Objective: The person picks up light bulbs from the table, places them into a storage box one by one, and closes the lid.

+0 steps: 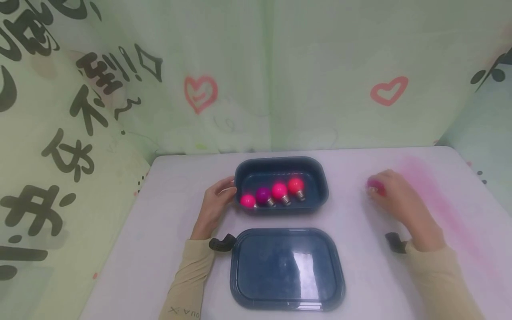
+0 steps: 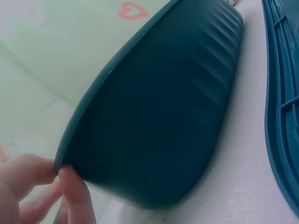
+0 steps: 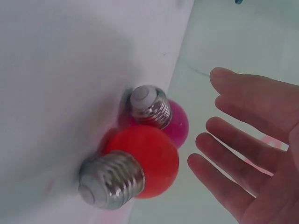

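A dark blue plastic box [image 1: 282,212] stands on the table with several pink, red and purple light bulbs [image 1: 280,191] lying in it. My left hand [image 1: 216,202] is at its left end; in the left wrist view the thumb and fingers [image 2: 77,196] pinch the box's rim. To the right of the box, my right hand [image 1: 396,198] is over two more bulbs. The right wrist view shows a red bulb [image 3: 145,161] and a magenta bulb [image 3: 177,123] side by side on the table, with the fingers [image 3: 233,149] spread beside them, a gap away.
A dark blue lid [image 1: 286,269] lies flat on the white table [image 1: 132,249] in front of the box. Pale green curtains [image 1: 304,80] with hearts and black writing hang behind and at the sides. A pink stain [image 1: 436,191] marks the table's right side.
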The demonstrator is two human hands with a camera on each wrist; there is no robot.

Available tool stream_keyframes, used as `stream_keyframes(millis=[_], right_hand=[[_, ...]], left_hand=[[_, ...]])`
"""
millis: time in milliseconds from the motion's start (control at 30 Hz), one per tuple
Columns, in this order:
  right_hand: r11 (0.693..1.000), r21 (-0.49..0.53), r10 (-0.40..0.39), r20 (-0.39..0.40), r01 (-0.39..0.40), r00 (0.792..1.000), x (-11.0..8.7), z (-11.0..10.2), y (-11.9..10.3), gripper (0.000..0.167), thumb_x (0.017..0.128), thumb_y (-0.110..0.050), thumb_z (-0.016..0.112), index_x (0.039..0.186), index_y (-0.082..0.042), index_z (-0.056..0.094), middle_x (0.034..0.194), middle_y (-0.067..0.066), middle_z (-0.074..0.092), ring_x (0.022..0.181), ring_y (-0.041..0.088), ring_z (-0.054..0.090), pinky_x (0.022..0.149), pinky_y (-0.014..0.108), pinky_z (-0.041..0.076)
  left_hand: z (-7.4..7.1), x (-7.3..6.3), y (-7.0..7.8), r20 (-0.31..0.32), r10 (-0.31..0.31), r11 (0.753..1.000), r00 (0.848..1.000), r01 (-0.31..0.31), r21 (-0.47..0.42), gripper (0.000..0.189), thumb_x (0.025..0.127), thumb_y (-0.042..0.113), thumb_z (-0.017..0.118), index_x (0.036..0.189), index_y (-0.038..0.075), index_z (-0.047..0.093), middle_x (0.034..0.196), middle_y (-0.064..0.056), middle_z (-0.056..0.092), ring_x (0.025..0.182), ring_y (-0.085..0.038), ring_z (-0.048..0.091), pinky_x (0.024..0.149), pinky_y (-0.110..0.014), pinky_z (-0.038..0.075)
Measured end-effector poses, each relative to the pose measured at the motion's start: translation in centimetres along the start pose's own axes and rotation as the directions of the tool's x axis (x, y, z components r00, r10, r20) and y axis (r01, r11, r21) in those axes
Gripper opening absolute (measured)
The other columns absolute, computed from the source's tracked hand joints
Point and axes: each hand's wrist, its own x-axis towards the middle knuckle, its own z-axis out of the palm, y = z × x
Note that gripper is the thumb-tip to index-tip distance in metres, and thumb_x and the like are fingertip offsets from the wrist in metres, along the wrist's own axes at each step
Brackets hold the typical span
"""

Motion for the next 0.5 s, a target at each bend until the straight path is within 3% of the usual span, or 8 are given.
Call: stream_keyframes(millis=[133, 500], right_hand=[[1.0, 0.006, 0.022, 0.018, -0.022, 1.0, -0.1, 0.0, 0.6, 0.03, 0.08, -0.001, 0.078, 0.107, 0.007, 0.067, 0.095, 0.023, 0.063, 0.09, 0.038, 0.058, 0.082, 0.059, 0.05], [0.998, -0.027, 0.061, 0.08, -0.059, 0.995, -0.6, -0.4, 2.4, 0.035, 0.075, 0.003, 0.079, 0.103, 0.014, 0.062, 0.091, 0.028, 0.06, 0.088, 0.043, 0.054, 0.081, 0.062, 0.048]], left_hand=[[-0.1, 0.4, -1.0, -0.018, 0.025, 1.0, 1.0, -0.025, -0.006, 0.042, 0.094, 0.01, 0.064, 0.136, 0.006, 0.059, 0.131, -0.019, 0.06, 0.114, -0.023, 0.061, 0.087, -0.022, 0.052], [-0.1, 0.4, -1.0, -0.024, 0.024, 1.0, 0.999, -0.024, 0.002, 0.042, 0.094, 0.012, 0.066, 0.135, 0.008, 0.06, 0.13, -0.016, 0.061, 0.113, -0.019, 0.062, 0.09, -0.025, 0.052]])
